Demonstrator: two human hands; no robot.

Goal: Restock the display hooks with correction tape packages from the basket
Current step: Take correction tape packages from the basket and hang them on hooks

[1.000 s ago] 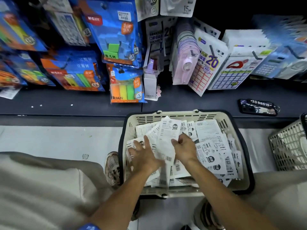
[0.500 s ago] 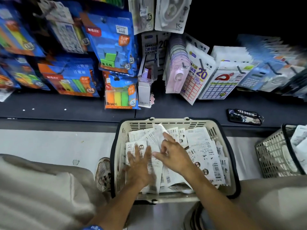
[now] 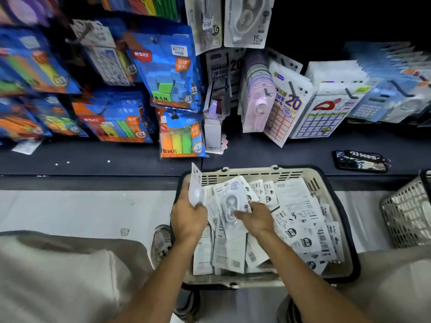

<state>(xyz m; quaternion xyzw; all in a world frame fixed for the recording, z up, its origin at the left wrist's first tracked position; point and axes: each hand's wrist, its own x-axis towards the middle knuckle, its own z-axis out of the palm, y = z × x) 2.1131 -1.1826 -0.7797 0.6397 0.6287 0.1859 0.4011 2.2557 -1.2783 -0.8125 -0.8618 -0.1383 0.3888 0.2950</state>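
Observation:
A cream basket (image 3: 263,175) with a black rim sits on the floor before the shelf, full of white correction tape packages (image 3: 300,210). My left hand (image 3: 187,216) grips one package (image 3: 195,188) upright at the basket's left edge. My right hand (image 3: 255,217) pinches the lower edge of a face-up package (image 3: 229,201) lying on the pile. More correction tape packages (image 3: 247,19) hang on display hooks at the top centre.
Blue teaching-aid packs (image 3: 170,66) and sticker sheets (image 3: 286,106) hang on hooks above a dark ledge. A phone (image 3: 360,160) lies on the ledge at right. A second wire basket (image 3: 408,215) stands at far right. My knees frame the basket.
My left hand has lifted one package upright from the pile. My right hand has turned a package face up and holds its edge. The view has tilted upward.

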